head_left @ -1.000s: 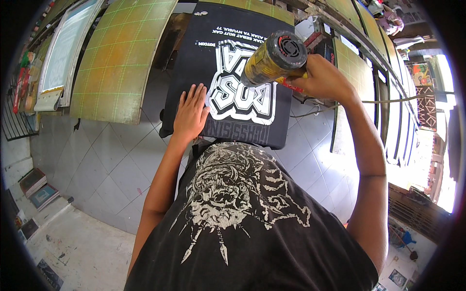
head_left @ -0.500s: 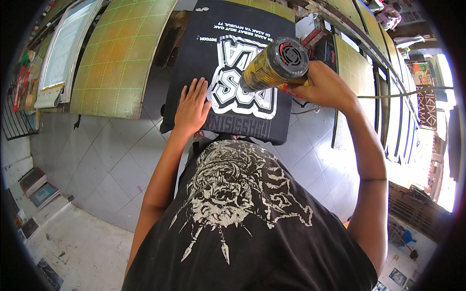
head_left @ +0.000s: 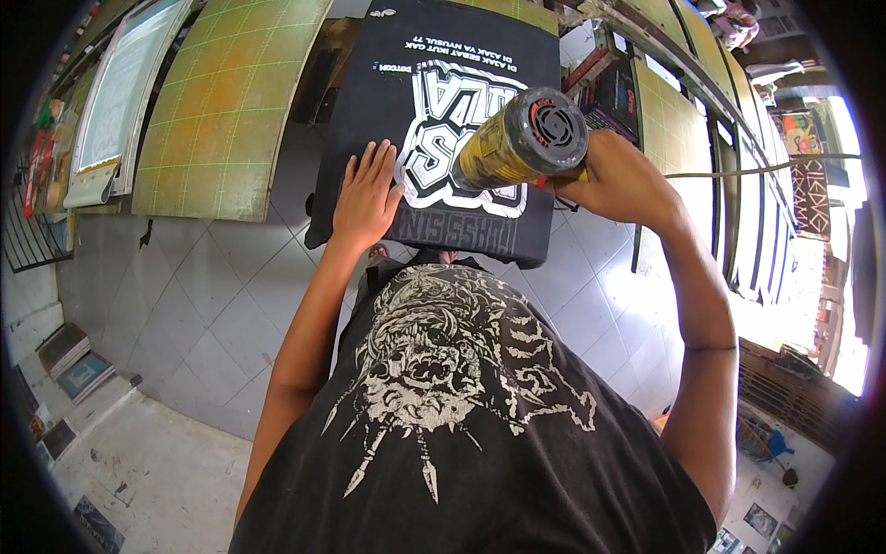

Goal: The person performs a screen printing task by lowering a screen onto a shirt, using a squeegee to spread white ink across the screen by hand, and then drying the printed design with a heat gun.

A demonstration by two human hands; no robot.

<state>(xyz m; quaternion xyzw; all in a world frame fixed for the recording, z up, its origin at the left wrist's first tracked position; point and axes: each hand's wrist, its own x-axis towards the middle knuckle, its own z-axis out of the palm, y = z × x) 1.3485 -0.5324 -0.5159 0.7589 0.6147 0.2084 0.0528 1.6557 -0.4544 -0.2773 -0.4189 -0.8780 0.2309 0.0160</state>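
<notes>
Holding heat gun (head_left: pixel 519 140) in right grip (head_left: pixel 620 180), left grip (head_left: pixel 367 201) on fabric (head_left: pixel 365 97)

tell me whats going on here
A person holds what looks like a yellow and black heat gun in the right hand, its front end aimed down at the white print on a black cloth. The left hand lies flat on the cloth, beside the print. Whether the gun is running can't be seen.
</notes>
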